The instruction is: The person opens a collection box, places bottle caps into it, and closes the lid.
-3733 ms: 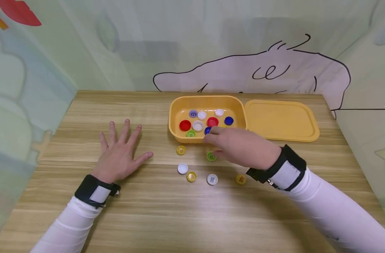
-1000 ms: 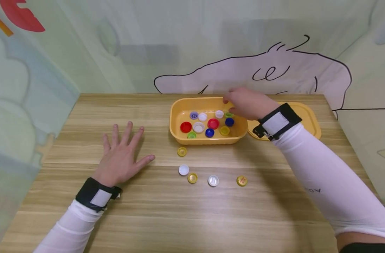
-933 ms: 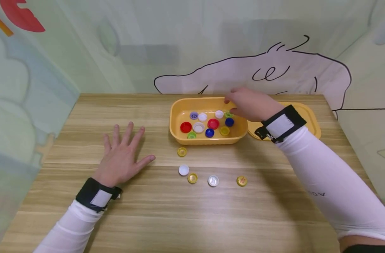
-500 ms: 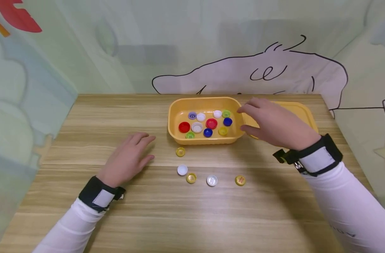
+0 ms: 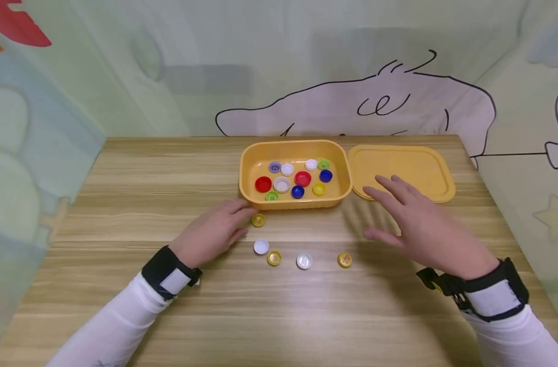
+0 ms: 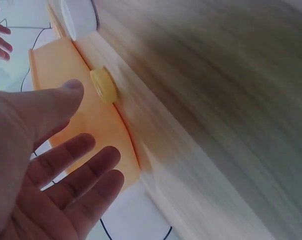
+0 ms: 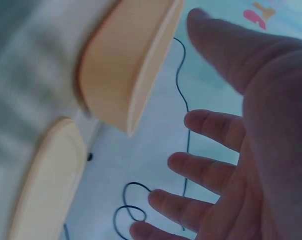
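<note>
Both hands have shifted since a second ago: the right hand (image 5: 421, 224) has come back from over the yellow tub (image 5: 295, 204) to the lower right of the head view, and the left hand (image 5: 213, 232) has slid from the left of the table toward the middle. The right hand hovers with fingers spread and holds nothing, just below the flat yellow lid (image 5: 404, 171) that lies beside the tub. The left hand lies low over the wooden table (image 5: 123, 204), fingers loosely extended and holding nothing, its fingertips just beside a yellow cap (image 5: 258, 219) in front of the tub's near wall.

Four more caps lie in a loose row lower in the head view: a white cap (image 5: 261, 246), a gold cap (image 5: 274, 257), a silver-white cap (image 5: 303, 261) and another yellow cap (image 5: 345, 260). Inside the tub sit red, blue, white, green, purple and yellow caps.

From the left wrist view the palm (image 6: 46, 165) shows open, with the thumb tip near the yellow cap (image 6: 104, 85), which lies close to the tub's wall (image 6: 86, 130); whether cap and wall touch is not clear. The right wrist view shows the right hand's (image 7: 240, 150) fingers apart, with the tub (image 7: 126, 65) and lid (image 7: 48, 175) seen edge-on at the left, blurred.
</note>
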`<state>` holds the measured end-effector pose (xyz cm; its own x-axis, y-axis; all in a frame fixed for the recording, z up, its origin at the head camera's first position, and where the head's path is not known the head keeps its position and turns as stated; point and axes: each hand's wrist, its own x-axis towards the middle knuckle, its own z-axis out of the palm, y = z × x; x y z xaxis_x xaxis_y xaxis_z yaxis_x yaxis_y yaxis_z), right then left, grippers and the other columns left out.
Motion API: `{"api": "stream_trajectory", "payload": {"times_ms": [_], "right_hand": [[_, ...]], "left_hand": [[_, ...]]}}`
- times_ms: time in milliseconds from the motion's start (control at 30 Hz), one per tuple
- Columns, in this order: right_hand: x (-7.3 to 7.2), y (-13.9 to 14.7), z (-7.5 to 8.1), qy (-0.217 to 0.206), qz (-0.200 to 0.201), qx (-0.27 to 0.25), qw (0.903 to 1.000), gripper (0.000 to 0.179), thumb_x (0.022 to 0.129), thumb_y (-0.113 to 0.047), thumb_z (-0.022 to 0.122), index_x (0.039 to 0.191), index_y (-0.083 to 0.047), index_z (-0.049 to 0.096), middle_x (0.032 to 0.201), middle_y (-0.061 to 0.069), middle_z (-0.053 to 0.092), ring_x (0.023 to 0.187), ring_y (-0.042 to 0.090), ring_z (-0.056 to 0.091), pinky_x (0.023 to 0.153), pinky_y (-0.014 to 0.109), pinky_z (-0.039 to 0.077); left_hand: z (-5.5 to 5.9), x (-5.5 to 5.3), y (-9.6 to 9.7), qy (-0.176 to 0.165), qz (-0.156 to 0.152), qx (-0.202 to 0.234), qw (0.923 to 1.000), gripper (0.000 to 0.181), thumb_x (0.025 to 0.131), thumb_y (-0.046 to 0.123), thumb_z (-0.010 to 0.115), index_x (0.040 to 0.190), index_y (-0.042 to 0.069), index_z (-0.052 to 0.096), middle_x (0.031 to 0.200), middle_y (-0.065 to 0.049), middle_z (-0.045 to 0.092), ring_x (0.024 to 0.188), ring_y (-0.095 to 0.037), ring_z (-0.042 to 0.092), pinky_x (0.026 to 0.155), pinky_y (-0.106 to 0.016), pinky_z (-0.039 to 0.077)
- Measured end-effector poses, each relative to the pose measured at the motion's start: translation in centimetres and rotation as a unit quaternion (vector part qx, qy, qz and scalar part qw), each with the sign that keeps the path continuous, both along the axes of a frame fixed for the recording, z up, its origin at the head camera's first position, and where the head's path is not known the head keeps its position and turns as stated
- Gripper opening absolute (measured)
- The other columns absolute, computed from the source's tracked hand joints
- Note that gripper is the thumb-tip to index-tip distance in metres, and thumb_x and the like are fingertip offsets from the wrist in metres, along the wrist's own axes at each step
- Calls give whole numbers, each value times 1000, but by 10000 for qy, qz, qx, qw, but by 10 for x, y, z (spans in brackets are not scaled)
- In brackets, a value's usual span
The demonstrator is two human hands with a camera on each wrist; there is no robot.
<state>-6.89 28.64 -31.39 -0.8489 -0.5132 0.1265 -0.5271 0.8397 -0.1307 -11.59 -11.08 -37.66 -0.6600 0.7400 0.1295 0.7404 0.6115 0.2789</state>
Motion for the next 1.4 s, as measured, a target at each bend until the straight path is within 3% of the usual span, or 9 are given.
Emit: {"api": "stream_trajectory", "payload": {"times_ms": [167,400,633,867,1133,1400], "right_hand": [[18,1,-17,-274,-314,173,9990,87,80,-69,56,149,-26,25,153,13,15,135,35,3,97,71,24],[33,1,-35,-299,-467,479,9973,92,80,-75,47,151,-24,18,156,8,1,135,31,-11,107,64,4],[40,0,-39,-303,-513,442,9972,93,79,-74,50,151,-23,18,156,7,0,135,31,-11,106,64,3],[45,0,-41,-311,-539,488,9969,94,78,-75,50,151,-24,18,156,9,1,135,31,-9,106,64,3],[48,-1,-43,-265,-494,399,9976,94,78,-75,50,151,-24,20,156,6,-1,136,34,-4,106,65,6],[49,-1,-44,-336,-555,480,9967,94,78,-74,51,151,-25,19,156,6,-2,136,30,-9,107,64,5]], "left_hand": [[-4,-1,8,67,-147,-358,9992,43,89,18,65,130,10,54,122,-4,53,108,-14,46,93,-36,46],[-10,-1,13,263,-375,-566,9973,41,91,18,63,129,8,54,123,-6,53,110,-15,45,95,-36,45],[-14,-1,14,535,-437,-690,9952,37,92,18,61,128,9,56,121,-4,55,109,-14,45,94,-33,45],[-14,-1,15,512,-459,-593,9959,29,93,20,60,120,10,61,112,-3,55,103,-14,45,92,-33,45],[-14,-2,18,538,-472,-935,9930,42,91,26,62,130,13,55,122,0,56,107,-14,44,95,-33,43],[-16,-1,17,577,-516,-896,9930,26,93,24,61,116,15,64,107,2,57,97,-14,45,89,-33,46]]}}
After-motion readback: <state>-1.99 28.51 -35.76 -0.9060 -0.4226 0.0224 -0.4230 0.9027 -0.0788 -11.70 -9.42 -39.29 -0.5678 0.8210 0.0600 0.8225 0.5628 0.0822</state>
